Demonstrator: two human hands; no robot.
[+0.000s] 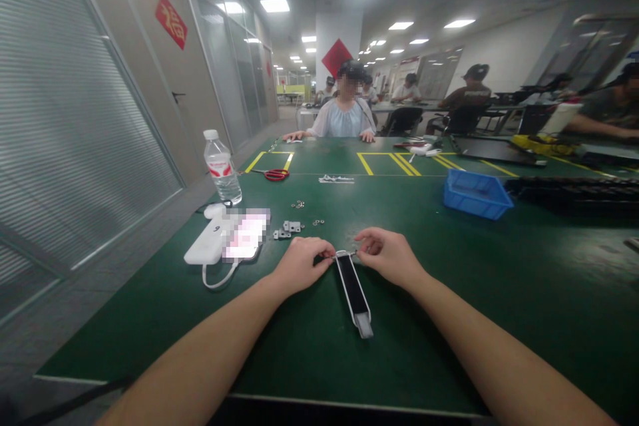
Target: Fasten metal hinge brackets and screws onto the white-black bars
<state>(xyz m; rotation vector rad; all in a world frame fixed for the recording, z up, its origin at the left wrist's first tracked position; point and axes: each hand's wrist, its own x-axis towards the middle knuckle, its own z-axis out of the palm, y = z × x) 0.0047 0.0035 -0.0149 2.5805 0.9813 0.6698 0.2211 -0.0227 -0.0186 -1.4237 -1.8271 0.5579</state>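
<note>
In front of me on the green table [304,346] lies a long narrow piece with a white frame and a black middle [352,285]. A grey tab sticks out of its near end. My left hand [303,265] is closed at the left side of the far end, thumb and fingertips pinched together there. At the right side of that end, my right hand [392,258] has its fingers curled in a pinch at a small thin dark bit. What either hand pinches is too small to name. Small metal brackets [287,230] lie beyond my left hand, near several small nuts or rings [299,204].
A white power bank [206,239] is cabled to a lit phone [247,236], beside a water bottle [222,173]. Red-handled scissors [276,174], thin metal pieces [337,180] and a blue bin [476,196] lie farther off. A person [347,113] sits across the table.
</note>
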